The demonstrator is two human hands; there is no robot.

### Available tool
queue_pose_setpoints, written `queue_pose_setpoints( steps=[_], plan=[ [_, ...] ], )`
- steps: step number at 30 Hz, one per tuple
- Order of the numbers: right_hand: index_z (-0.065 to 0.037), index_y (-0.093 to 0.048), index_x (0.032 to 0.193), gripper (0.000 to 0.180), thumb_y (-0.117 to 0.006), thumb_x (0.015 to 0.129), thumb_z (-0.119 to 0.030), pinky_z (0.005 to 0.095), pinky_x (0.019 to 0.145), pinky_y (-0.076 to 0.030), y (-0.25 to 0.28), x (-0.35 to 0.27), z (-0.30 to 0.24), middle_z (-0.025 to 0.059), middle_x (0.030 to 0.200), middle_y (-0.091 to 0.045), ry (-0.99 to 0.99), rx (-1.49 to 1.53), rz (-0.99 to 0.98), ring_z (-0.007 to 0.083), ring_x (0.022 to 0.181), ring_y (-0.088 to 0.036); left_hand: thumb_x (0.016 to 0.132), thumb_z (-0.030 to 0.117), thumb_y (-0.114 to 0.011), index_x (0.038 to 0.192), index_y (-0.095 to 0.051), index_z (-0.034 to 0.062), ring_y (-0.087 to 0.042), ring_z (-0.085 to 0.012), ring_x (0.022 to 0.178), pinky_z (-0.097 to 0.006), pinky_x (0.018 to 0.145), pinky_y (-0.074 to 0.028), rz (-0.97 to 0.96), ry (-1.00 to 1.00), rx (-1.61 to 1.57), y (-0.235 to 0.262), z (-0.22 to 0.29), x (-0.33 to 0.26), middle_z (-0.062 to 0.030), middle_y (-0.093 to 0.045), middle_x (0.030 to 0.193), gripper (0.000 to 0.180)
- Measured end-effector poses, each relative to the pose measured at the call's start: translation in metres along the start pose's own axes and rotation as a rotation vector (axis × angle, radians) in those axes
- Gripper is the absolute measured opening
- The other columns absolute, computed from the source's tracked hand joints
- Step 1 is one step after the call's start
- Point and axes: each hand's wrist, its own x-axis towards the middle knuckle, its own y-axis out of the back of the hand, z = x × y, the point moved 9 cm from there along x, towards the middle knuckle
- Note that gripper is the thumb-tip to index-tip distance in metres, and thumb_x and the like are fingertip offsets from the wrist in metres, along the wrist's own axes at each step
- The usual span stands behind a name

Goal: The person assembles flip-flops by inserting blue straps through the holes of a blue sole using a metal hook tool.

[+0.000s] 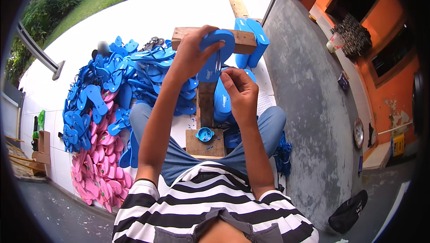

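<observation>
My left hand (191,54) grips a blue flip-flop sole (208,70), holding it upright in front of a wooden crossbeam (246,42). Its thumb lies across one face of the sole. Close to the sole's lower right edge, my right hand (242,91) is closed in a pinch. A thin, shiny strip (218,59) runs down the sole toward these fingertips; whether it is a strap or a tool I cannot tell. Below the hands stands a stack of blue soles (222,99). Between my legs, a small blue cup (212,133) with blue bits inside rests on a wooden board (192,146).
Blue flip-flops (96,99) lie in a large heap at the left, with pink flip-flops (101,158) nearer me. More blue soles (259,41) stand stacked beyond the beam. A bundle of blue straps (283,155) is by my right knee. A black cap (348,211) lies on the grey floor.
</observation>
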Motion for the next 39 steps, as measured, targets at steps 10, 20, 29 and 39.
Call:
queue_pose_setpoints(
  steps=[10,20,29,39],
  plan=[
    [-0.005,-0.071,0.099,0.012,-0.072,0.088,-0.01,0.0285,0.066,-0.048,0.0,0.008,-0.031,0.0047,0.082,-0.066,0.233,-0.479,0.082,0.0135,0.073,-0.062,0.086,0.024,-0.073,0.117,-0.064,0.0005,-0.068,-0.0308,0.096,-0.037,0.085,-0.051,0.026,-0.102,0.156,0.003,0.01,0.005,-0.0188,-0.069,0.104,0.04],
    [-0.008,-0.072,0.094,0.014,-0.077,0.081,-0.01,0.0343,0.069,-0.047,-0.015,-0.001,-0.064,0.0035,0.085,-0.065,0.71,-0.907,0.105,0.021,0.077,-0.061,0.087,0.018,-0.072,0.114,-0.065,0.0008,-0.068,-0.0203,0.091,-0.034,0.082,-0.052,0.023,-0.023,-0.021,0.0,0.001,0.002,-0.0148,-0.07,0.098,0.033],
    [-0.01,-0.046,0.139,0.047,-0.054,0.102,-0.037,0.0341,0.095,-0.045,0.006,0.026,-0.025,0.0119,0.118,-0.058,0.259,-0.242,-0.029,0.021,0.112,-0.055,0.093,0.014,-0.068,0.115,-0.063,0.0014,-0.064,-0.0138,0.091,-0.028,0.08,-0.051,0.068,0.0,-0.295,-0.004,0.004,-0.036,-0.009,-0.07,0.097,0.026],
    [-0.008,-0.059,0.117,0.03,-0.051,0.105,-0.034,0.0236,0.077,-0.044,-0.015,0.025,-0.007,0.0004,0.095,-0.059,0.13,-0.002,-0.06,0.0075,0.088,-0.051,0.094,0.015,-0.069,0.114,-0.063,0.002,-0.06,-0.0089,0.088,-0.026,0.077,-0.05,0.222,0.041,-0.438,-0.005,0.008,-0.049,-0.0053,-0.069,0.093,0.025]
  ],
)
